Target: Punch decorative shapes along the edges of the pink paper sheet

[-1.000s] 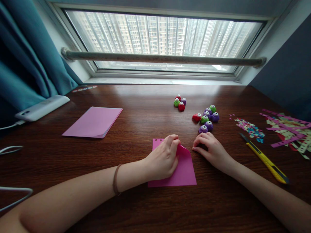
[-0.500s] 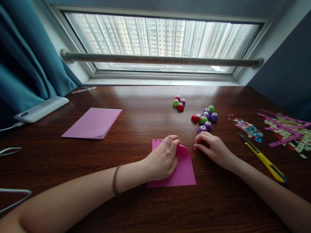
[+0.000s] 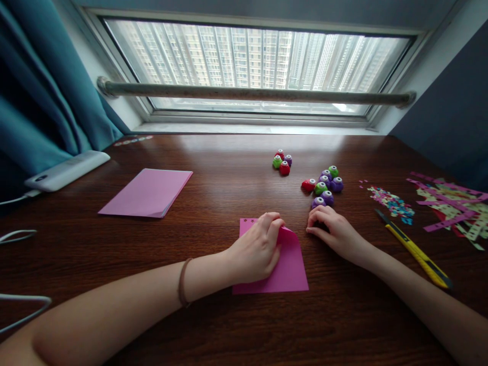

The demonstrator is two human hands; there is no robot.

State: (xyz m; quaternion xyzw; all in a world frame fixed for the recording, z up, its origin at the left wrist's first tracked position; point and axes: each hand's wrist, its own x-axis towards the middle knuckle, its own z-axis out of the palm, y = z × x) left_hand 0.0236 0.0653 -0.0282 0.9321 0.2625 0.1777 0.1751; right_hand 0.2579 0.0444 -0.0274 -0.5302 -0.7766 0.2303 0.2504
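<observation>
A sheet of pink paper lies on the table before me, with small star-shaped holes along its far left edge. My left hand is closed on its far edge, and the sheet curls up beside my fingers. What else may be under that hand is hidden. To the right of the paper, my right hand rests low on the table with thumb and fingertips pinched together. Whatever is between those fingertips does not show. Just beyond it stand several red, green and purple craft punches with white tops.
A yellow utility knife lies at right with its blade outward, near a confetti pile and punched paper strips. More punches stand farther back. At left are a stack of pink paper, a white device and cables.
A tiny pink star at my right fingertips has gone from sight. That hand has barely shifted, and my left hand keeps its place on the paper.
</observation>
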